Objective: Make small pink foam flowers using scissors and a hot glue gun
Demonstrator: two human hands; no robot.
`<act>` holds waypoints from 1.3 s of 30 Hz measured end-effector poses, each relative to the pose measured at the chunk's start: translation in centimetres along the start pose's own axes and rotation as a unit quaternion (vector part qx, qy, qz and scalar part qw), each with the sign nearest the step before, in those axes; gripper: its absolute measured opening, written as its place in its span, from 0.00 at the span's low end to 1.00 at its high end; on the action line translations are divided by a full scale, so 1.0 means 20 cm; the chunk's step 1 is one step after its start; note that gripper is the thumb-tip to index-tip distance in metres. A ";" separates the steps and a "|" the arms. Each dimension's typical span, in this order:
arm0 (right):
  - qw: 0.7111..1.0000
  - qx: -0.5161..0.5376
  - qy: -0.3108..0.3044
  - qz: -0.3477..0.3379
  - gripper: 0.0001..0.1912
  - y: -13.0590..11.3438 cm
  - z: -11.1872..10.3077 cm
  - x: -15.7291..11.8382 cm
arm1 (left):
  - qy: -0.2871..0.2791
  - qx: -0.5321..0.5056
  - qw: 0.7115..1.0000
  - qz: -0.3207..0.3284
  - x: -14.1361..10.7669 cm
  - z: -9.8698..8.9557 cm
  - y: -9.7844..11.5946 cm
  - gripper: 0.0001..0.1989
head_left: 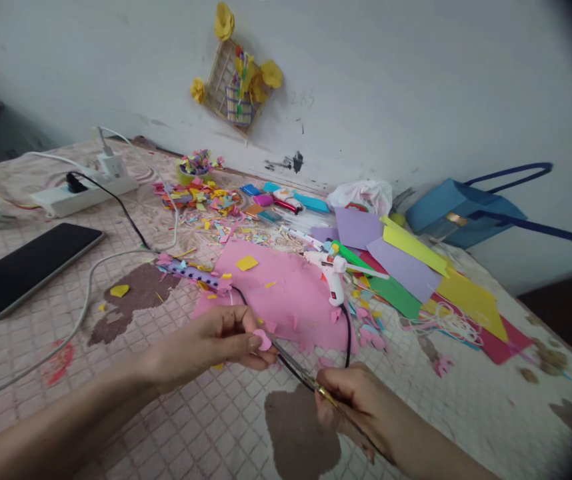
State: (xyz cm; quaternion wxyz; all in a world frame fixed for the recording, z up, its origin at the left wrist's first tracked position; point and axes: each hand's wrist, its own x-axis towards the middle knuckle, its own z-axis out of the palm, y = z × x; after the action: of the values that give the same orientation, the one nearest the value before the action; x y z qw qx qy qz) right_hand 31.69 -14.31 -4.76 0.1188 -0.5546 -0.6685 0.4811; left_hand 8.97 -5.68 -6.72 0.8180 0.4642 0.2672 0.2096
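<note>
My left hand [233, 339] pinches a small rounded piece of pink paper [262, 340] between thumb and fingers. In my right hand [351, 407] is a slim pair of scissors [293, 363], silver at the blades and gold-coloured near the grip. Their tip reaches the lower right edge of the pink piece; my fingers hide part of the handles. Beyond both hands lies a large pink sheet [271, 277] with scraps on it. A white glue gun [333, 273] rests at its right side. Left of the sheet is a purple dotted stick [191, 272] with paper bits on it.
A black phone [26, 267] and a white power strip [83, 193] are at left, with cables trailing. Paper scraps [201, 197] pile at the back. Coloured sheets [406, 257] and a blue bag [461, 210] are at right. A flower-trimmed frame [239, 87] hangs on the wall.
</note>
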 end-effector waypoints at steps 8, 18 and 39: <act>0.998 0.047 -0.019 0.040 0.24 -0.01 0.02 0.00 | -0.018 -0.011 1.000 0.001 0.00 -0.01 0.00 0.05; 0.999 0.051 -0.009 -0.007 0.37 -0.05 0.05 0.01 | -0.005 0.019 0.999 0.038 0.00 0.00 0.00 0.05; 0.981 0.184 0.056 0.035 0.34 -0.01 0.16 0.09 | 0.125 -0.098 0.979 0.127 0.04 0.08 -0.12 0.06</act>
State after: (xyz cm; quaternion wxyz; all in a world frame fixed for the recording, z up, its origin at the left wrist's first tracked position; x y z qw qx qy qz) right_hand 28.68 -14.36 -7.03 0.2390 -0.5727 -0.5409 0.5677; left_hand 10.88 -7.34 -8.34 0.7866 0.3821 0.2840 0.3933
